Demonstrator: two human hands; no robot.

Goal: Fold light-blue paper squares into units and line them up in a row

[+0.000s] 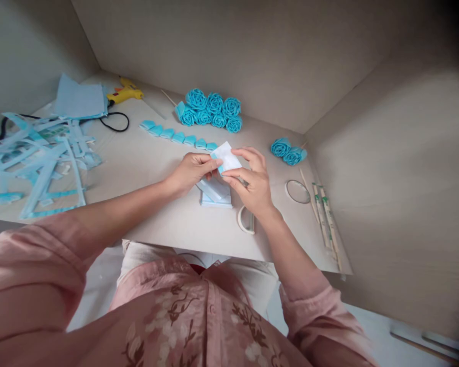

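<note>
Between my two hands is a small white and light-blue square of fabric (227, 156), with one blue edge turned toward the left. My left hand (196, 171) pinches its left side between thumb and fingers. On the right side, my right hand (254, 178) grips the square with thumb below and fingertips above. Just beneath my hands lies a stack of pale-blue squares (216, 196). A row of folded blue petals (178, 137) runs along the table behind my left hand and ends near the square.
Blue fabric roses (214, 109) are grouped at the back, two more roses (288, 151) at right. A yellow glue gun (126, 95), pale-blue sheets (80, 99) and tangled strips (42, 163) lie left. Tape rolls (297, 191) and wrapped sticks (325, 216) lie right. Walls enclose the table.
</note>
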